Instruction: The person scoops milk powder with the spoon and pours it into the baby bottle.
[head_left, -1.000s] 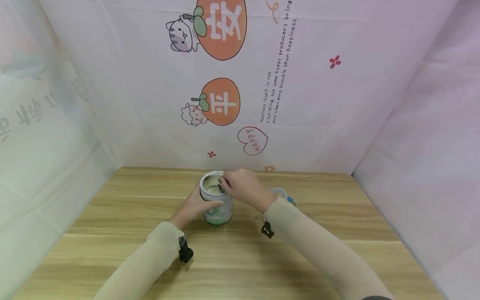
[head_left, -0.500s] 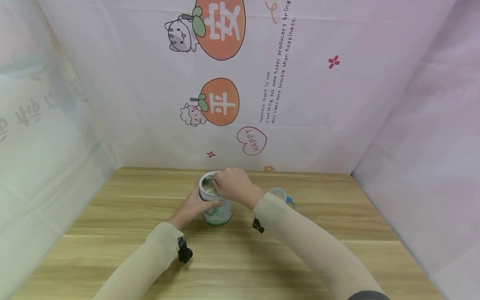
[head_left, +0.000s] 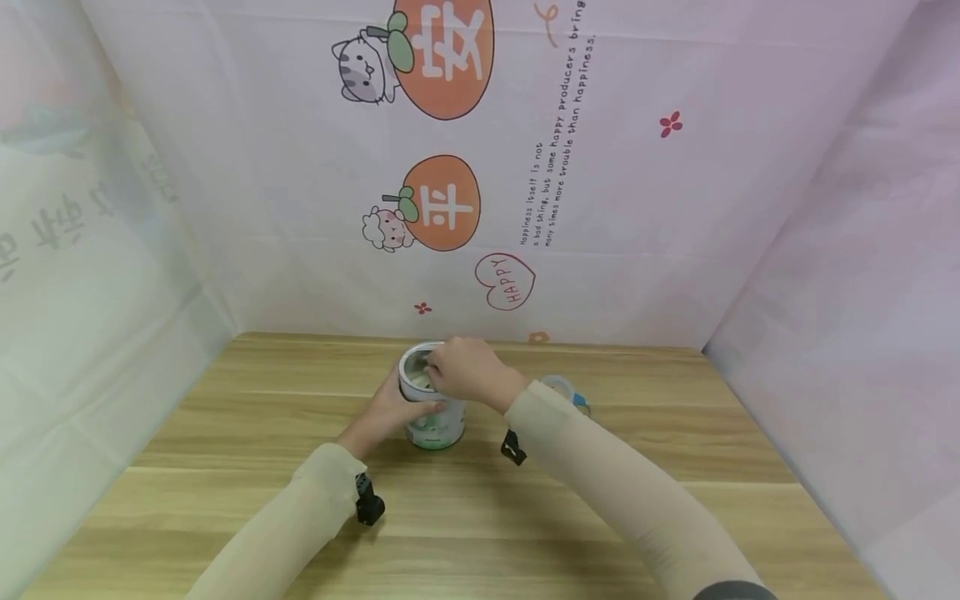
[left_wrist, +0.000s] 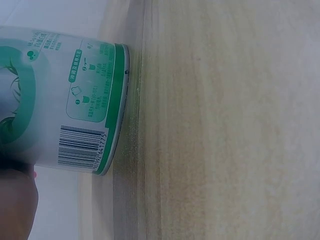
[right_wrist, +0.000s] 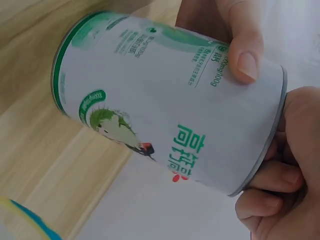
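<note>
Head view: a white-and-green can (head_left: 432, 408) stands upright on the table (head_left: 225, 467), near its middle. Left hand (head_left: 390, 410) wraps the can's side, thumb across the label, likely to steady it. Right hand (head_left: 465, 371) sits over the open mouth, fingers curled down inside the rim; what they pinch cannot be told. Pale contents show inside, probably powder. A round lid (head_left: 564, 390) with a blue edge lies just right of the can, partly behind the right sleeve.
</note>
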